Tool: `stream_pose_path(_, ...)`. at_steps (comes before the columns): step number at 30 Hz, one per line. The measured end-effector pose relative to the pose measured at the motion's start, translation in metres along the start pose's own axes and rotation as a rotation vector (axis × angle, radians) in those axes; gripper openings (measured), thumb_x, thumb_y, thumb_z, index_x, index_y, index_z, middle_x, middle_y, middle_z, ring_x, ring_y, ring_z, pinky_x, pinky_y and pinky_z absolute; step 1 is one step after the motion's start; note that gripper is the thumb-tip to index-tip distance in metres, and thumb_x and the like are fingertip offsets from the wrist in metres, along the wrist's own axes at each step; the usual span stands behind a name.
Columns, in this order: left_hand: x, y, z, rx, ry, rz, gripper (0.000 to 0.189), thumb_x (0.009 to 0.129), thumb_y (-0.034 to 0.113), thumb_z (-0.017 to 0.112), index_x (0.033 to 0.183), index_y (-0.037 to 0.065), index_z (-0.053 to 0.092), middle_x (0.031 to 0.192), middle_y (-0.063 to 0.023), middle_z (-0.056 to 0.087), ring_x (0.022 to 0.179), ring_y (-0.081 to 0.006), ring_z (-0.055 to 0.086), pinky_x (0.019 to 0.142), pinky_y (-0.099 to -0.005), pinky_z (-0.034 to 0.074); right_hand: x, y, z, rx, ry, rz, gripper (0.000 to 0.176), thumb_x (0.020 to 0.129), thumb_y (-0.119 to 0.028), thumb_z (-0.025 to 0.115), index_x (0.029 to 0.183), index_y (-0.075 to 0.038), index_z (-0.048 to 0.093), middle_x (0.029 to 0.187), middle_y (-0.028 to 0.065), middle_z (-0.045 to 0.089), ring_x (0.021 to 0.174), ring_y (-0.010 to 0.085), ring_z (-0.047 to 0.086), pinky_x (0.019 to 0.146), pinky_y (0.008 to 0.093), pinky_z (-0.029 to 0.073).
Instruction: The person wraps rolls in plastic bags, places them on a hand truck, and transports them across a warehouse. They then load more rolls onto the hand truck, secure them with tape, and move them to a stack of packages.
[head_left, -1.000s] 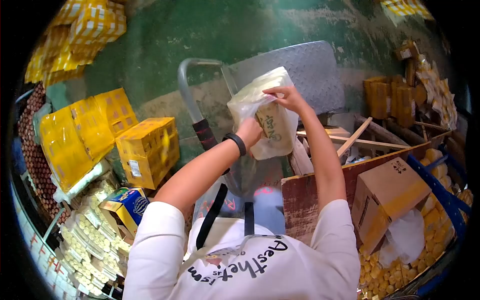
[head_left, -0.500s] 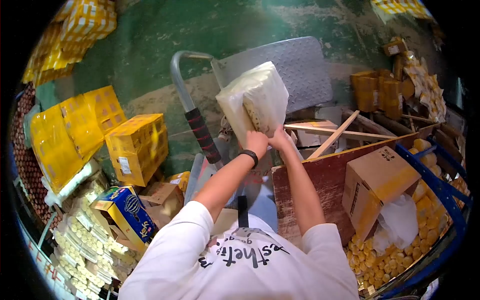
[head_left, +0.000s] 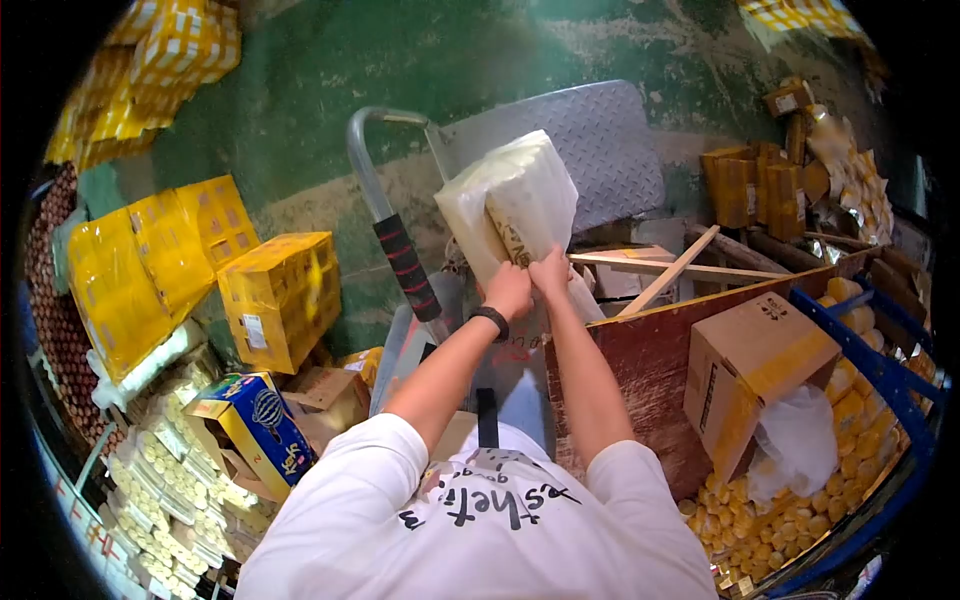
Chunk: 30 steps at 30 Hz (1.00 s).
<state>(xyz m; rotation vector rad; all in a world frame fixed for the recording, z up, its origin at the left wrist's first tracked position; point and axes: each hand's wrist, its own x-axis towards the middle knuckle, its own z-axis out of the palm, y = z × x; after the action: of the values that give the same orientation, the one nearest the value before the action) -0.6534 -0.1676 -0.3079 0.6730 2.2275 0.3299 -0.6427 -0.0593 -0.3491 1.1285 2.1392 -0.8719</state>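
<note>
A bulky white plastic-wrapped package is held out in front of me, over the cart. My left hand, with a black band on the wrist, is closed on the near edge of its wrapping. Right beside it, my right hand grips the same edge, thumbs close together. Dark printing shows in the fold between the package's two bulging halves. What lies inside the wrapping cannot be made out. Beyond the package is the cart's grey diamond-plate platform, with its bent metal handle to the left.
Yellow-taped cartons and a blue printed box stand on the left. At right, a worn red-brown board borders a brown carton, a blue metal frame and many yellow-capped rolls. Wooden strips cross behind the board.
My hands have shifted slightly and sit closer together on the wrapping. More of the dark printing in the fold shows. The package stays nearly in place.
</note>
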Motion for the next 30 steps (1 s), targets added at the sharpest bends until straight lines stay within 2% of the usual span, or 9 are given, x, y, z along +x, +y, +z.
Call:
stream_pose_path(6, 0.001, -0.011, 0.001, -0.142, 0.133, 0.148, 0.012, 0.073, 0.005, 0.053, 0.08, 0.002, 0.061, 0.078, -0.0143, 0.059, 0.082, -0.0314, 0.055, 0.069, -0.0413, 0.049, 0.04, 0.039, -0.021, -0.033, -0.034, -0.269, 0.031, 0.065, -0.014, 0.055, 0.094, -0.009, 0.065, 0.081, 0.0203, 0.062, 0.078, 0.0384, 0.059, 0.071, 0.0429, 0.047)
stream_pose_path(9, -0.015, -0.004, -0.02, -0.015, 0.032, 0.141, 0.011, 0.073, 0.006, 0.052, 0.075, 0.002, 0.062, 0.078, -0.0165, 0.059, 0.075, -0.0316, 0.058, 0.063, -0.0404, 0.05, 0.081, 0.059, -0.019, 0.023, -0.189, -0.251, 0.028, 0.066, -0.012, 0.053, 0.092, -0.009, 0.065, 0.084, 0.0217, 0.061, 0.082, 0.0384, 0.058, 0.073, 0.0419, 0.047)
stream_pose_path(14, -0.025, -0.002, -0.022, 0.075, 0.073, 0.135, 0.015, 0.073, 0.007, 0.052, 0.062, 0.004, 0.062, 0.068, -0.0143, 0.059, 0.071, -0.0295, 0.062, 0.055, -0.0378, 0.051, 0.082, 0.029, -0.029, -0.195, -0.07, -0.349, 0.022, 0.066, -0.021, 0.061, 0.082, -0.005, 0.066, 0.082, 0.0226, 0.061, 0.082, 0.0395, 0.059, 0.072, 0.0447, 0.048)
stream_pose_path(17, -0.023, -0.001, -0.033, 0.069, -0.028, 0.087, 0.011, 0.073, 0.009, 0.054, 0.073, 0.003, 0.063, 0.07, -0.0136, 0.06, 0.071, -0.0298, 0.062, 0.06, -0.0402, 0.05, 0.085, 0.012, -0.049, -0.333, -0.103, -0.352, 0.025, 0.066, -0.022, 0.061, 0.085, -0.005, 0.065, 0.084, 0.0211, 0.062, 0.082, 0.0386, 0.06, 0.071, 0.0446, 0.049)
stream_pose_path(18, -0.019, -0.001, -0.033, 0.002, -0.025, 0.003, 0.012, 0.073, 0.008, 0.053, 0.079, 0.001, 0.061, 0.076, -0.0157, 0.06, 0.077, -0.0312, 0.061, 0.065, -0.0415, 0.049, 0.085, 0.002, -0.058, -0.436, -0.12, -0.327, 0.034, 0.068, -0.019, 0.062, 0.1, -0.01, 0.061, 0.096, 0.0154, 0.062, 0.09, 0.034, 0.059, 0.074, 0.0412, 0.049)
stream_pose_path(20, -0.01, 0.001, -0.026, -0.127, -0.028, -0.16, 0.021, 0.073, 0.007, 0.053, 0.092, -0.002, 0.056, 0.088, -0.0198, 0.059, 0.088, -0.0339, 0.059, 0.075, -0.0443, 0.047, 0.066, -0.022, -0.078, -0.436, 0.041, -0.566, 0.038, 0.067, -0.015, 0.062, 0.105, -0.016, 0.058, 0.102, 0.0129, 0.061, 0.094, 0.0315, 0.058, 0.074, 0.04, 0.049)
stream_pose_path(23, 0.017, 0.012, -0.014, -0.17, 0.668, -0.327, 0.047, 0.072, 0.003, 0.05, 0.116, -0.01, 0.041, 0.113, -0.029, 0.047, 0.104, -0.0352, 0.05, 0.087, -0.0444, 0.042, 0.053, -0.056, -0.082, -0.447, 0.2, -0.843, 0.054, 0.066, -0.01, 0.063, 0.117, -0.022, 0.049, 0.113, 0.008, 0.055, 0.103, 0.0269, 0.054, 0.078, 0.037, 0.048)
stream_pose_path(27, 0.055, -0.011, -0.051, -0.396, 0.696, -0.337, 0.054, 0.072, 0.003, 0.049, 0.122, -0.009, 0.033, 0.123, -0.0271, 0.038, 0.109, -0.0392, 0.043, 0.09, -0.0444, 0.038, 0.058, -0.101, -0.067, -0.525, 0.505, -1.148, 0.062, 0.062, -0.004, 0.063, 0.12, -0.021, 0.05, 0.108, 0.0098, 0.059, 0.1, 0.0275, 0.057, 0.079, 0.037, 0.048)
stream_pose_path(30, 0.064, -0.025, -0.071, -0.554, 0.614, -0.287, 0.043, 0.07, 0.005, 0.051, 0.111, -0.003, 0.042, 0.114, -0.0224, 0.045, 0.102, -0.0407, 0.046, 0.085, -0.0441, 0.04, 0.088, -0.092, -0.045, 0.024, -0.083, -0.821, 0.053, 0.062, 0.0, 0.059, 0.112, -0.017, 0.057, 0.094, 0.0131, 0.063, 0.089, 0.0293, 0.061, 0.077, 0.0371, 0.049)
